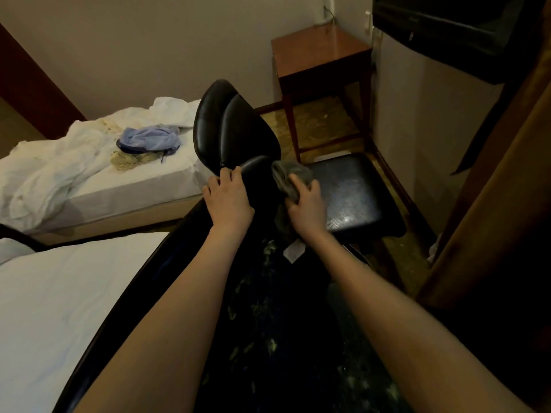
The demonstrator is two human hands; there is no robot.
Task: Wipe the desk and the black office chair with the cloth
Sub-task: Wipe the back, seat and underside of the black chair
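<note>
The black office chair (238, 129) stands in the middle of the head view, its padded backrest toward the bed and its square seat (346, 189) to the right. My left hand (228, 198) grips the chair's black armrest (253, 165) from above. My right hand (307, 207) holds a bunched grey cloth (290, 177) and presses it against the armrest's right end, above the seat's left edge. A white tag of the cloth hangs below my wrist. The brown wooden desk (322, 52) stands in the far corner behind the chair.
A bed (98, 186) with crumpled white sheets and a blue garment (149, 138) lies at the left. A second white mattress (59, 293) fills the lower left. A brown wooden cabinet (492, 204) rises at the right, a dark screen (447, 28) above it. The patterned floor shows between.
</note>
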